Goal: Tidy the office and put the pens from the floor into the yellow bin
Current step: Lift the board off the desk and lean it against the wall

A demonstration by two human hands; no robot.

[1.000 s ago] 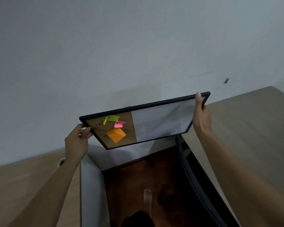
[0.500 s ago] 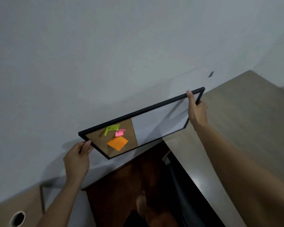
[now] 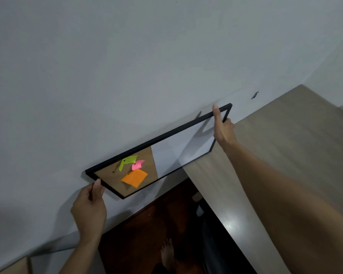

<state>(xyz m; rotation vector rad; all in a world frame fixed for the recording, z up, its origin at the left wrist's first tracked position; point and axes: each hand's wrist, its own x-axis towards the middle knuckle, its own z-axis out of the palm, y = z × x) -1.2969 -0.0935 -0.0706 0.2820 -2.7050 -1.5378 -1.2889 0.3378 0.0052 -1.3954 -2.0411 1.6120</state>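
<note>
A black-framed board [image 3: 178,153] is held up against the grey wall [image 3: 127,66] by both hands. Its long axis runs diagonally, low at the left grip and rising to the right grip; the face tilts toward the camera. The top edge lies close to the wall, but contact cannot be confirmed.

The left hand [image 3: 89,208] pinches the lower left frame edge, thumb on the front, fingers behind and hidden. The right hand [image 3: 223,128] clamps the upper right end, thumb laid up across the frame, remaining fingers behind it.

Inward from the left grip is the cork half, carrying a green note [image 3: 128,161], a pink note [image 3: 138,165] and an orange note [image 3: 135,177]. The white half extends toward the right grip.

The wall above both grips is bare. Below the right grip a wooden table [image 3: 285,155] runs close under the board's end. Between the grips, below, lies dark floor [image 3: 147,230] with a bare foot [image 3: 166,254] partly cut off. A small dark mark [image 3: 254,95] on the wall beyond the right grip cannot be identified. No pens or yellow bin are in view.
</note>
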